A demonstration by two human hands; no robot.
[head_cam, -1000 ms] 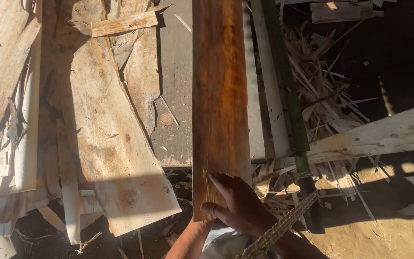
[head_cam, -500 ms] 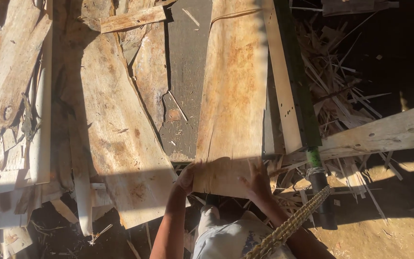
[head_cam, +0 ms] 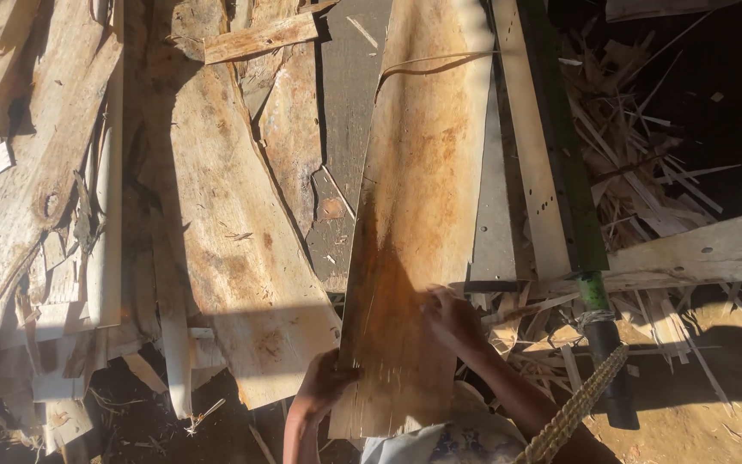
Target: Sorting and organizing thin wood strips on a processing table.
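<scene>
A long thin sheet of wood veneer point(head_cam: 418, 198), pale with orange-brown staining, lies lengthwise away from me over a pile of similar sheets. My left hand point(head_cam: 324, 387) grips its near left edge, fingers curled onto the surface. My right hand point(head_cam: 450, 320) presses on the sheet's right side near its edge, fingers bent. The sheet's near end reaches down to my body at the bottom of the view.
More veneer sheets point(head_cam: 216, 232) and broken strips are stacked to the left. A green pole point(head_cam: 568, 172) and a pale plank point(head_cam: 697, 253) lie on the right, over wood splinters point(head_cam: 637, 146). A braided rope point(head_cam: 573, 412) crosses bottom right. Bare dirt point(head_cam: 714, 421) lies at the lower right.
The sheet, held edge-up a second ago, has been tipped flat onto the pile and pulled nearer. Both hands have shifted onto its near end.
</scene>
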